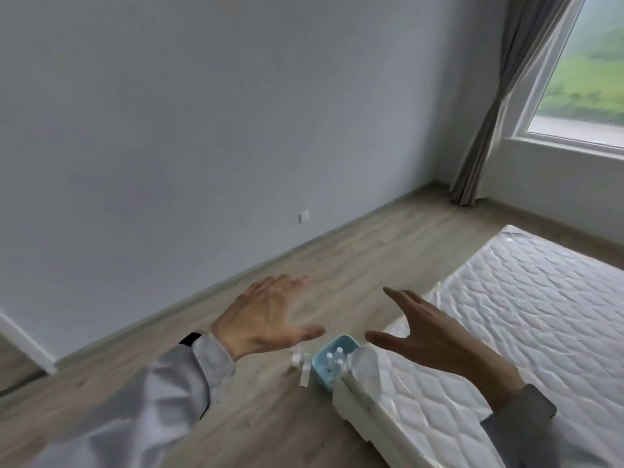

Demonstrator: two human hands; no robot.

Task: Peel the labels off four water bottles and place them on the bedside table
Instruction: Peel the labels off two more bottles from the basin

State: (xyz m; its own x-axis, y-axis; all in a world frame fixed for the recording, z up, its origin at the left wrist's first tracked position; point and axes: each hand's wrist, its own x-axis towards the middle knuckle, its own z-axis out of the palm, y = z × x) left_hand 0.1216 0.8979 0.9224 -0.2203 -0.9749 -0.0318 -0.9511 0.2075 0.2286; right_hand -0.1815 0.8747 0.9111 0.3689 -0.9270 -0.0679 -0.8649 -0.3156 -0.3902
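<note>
I see left hand [266, 319] and right hand [435, 336] both spread wide, holding nothing | below, between them: blue basket [329, 366] on floor, bottle caps [337, 354] pointing up | peeled labels [302, 368] beside it, nearer left hand

So the mattress [506, 315] takes up the lower right of the frame, lying flat on the floor [337, 265]. Right against its near-left corner, low center, sits a small tub [320, 361] with the capped tops of a few bottles [337, 358] standing inside it. Just left of the tub, some label strips [301, 366] lie on the floor. The left hand [266, 319] hangs above and left of the tub, the right hand [432, 336] above the mattress edge to its right. Wall socket [304, 216] is mid-frame on the wall behind, curtain [499, 113] and window [580, 69] at upper right.
</note>
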